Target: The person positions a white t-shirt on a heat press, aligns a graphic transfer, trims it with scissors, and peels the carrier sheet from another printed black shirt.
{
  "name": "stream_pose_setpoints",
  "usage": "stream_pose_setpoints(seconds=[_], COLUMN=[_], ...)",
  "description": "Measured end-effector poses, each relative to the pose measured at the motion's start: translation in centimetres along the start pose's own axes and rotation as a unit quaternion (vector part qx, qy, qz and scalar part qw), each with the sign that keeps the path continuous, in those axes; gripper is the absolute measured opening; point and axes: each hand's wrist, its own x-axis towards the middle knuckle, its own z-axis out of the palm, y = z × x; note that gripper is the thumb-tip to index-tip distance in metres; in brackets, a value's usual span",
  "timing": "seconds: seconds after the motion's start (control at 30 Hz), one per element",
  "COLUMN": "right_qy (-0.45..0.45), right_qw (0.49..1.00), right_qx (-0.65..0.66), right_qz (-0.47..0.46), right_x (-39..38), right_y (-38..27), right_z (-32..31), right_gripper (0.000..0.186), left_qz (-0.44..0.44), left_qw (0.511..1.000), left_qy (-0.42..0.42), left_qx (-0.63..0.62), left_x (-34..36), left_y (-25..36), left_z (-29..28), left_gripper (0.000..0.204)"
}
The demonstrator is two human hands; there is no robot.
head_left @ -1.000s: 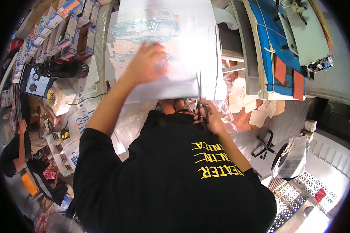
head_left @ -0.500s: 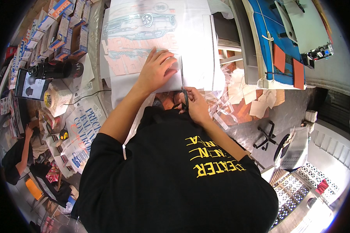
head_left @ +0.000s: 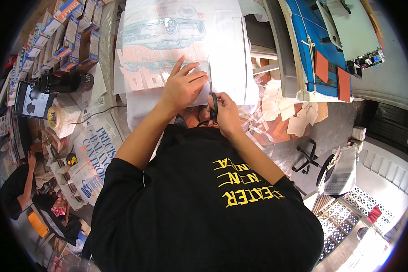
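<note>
At the upper centre of the frame, a table covered in smooth white material [head_left: 231, 54] bears a translucent sheet printed with a car and orange lettering [head_left: 161, 50]. The left hand [head_left: 184, 87] rests on the sheet's lower right part, its fingers loosely spread and the index finger apart from the others. Just right of it, the right hand [head_left: 225, 114] has its fingers closed around the loops of black-handled metal scissors [head_left: 214, 108], whose blades point up the frame along the sheet's right edge.

Blue-and-white cardboard boxes [head_left: 68, 41] crowd the upper left, above a black cylindrical container [head_left: 63, 83]. At the upper right is a blue-covered panel [head_left: 301, 31] with rust-orange rectangles [head_left: 321, 66]; pale paper scraps [head_left: 273, 102] lie below the table's right side, and a pierced block wall [head_left: 362, 208] shows lower right.

Glare washes out the blade tips. The right fingertips are partly hidden, and the black fisheye border cuts off another person's arm [head_left: 27, 179] at left.
</note>
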Motion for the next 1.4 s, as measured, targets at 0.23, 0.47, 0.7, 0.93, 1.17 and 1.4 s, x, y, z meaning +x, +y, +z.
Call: stream_pose_setpoints(seconds=[0.23, 0.47, 0.7, 0.93, 1.17, 1.4], right_qy=[0.001, 0.026, 0.037, 0.051, 0.06, 0.076], right_qw=[1.0, 0.999, 0.998, 0.995, 0.993, 0.988], right_qx=[-0.03, -0.029, -0.042, -0.052, -0.064, -0.111], right_qz=[0.001, -0.017, -0.031, -0.07, -0.076, -0.071], right_x=[0.5, 1.8, 3.1, 6.5, 9.7, 10.9], right_y=[0.2, -2.4, -3.0, -4.6, -7.4, -9.1], right_z=[-0.1, 0.9, 1.1, 1.0, 1.4, 1.9], right_gripper=[0.041, 0.03, 0.014, 0.024, 0.023, 0.025], left_qz=[-0.018, -0.018, -0.021, -0.015, -0.01, -0.18], left_qw=[1.0, 0.997, 0.996, 0.996, 0.996, 0.979], left_qy=[0.001, 0.045, 0.07, 0.061, 0.062, -0.082], left_qx=[-0.022, -0.053, -0.057, -0.062, -0.07, -0.05], left_x=[0.1, 0.9, 1.1, 1.0, 0.6, -0.4], left_y=[0.9, 2.4, 3.4, 5.0, 6.5, 6.8], left_z=[-0.6, -2.1, -3.0, -4.8, -6.8, -7.4], left_gripper=[0.018, 0.019, 0.018, 0.021, 0.021, 0.05])
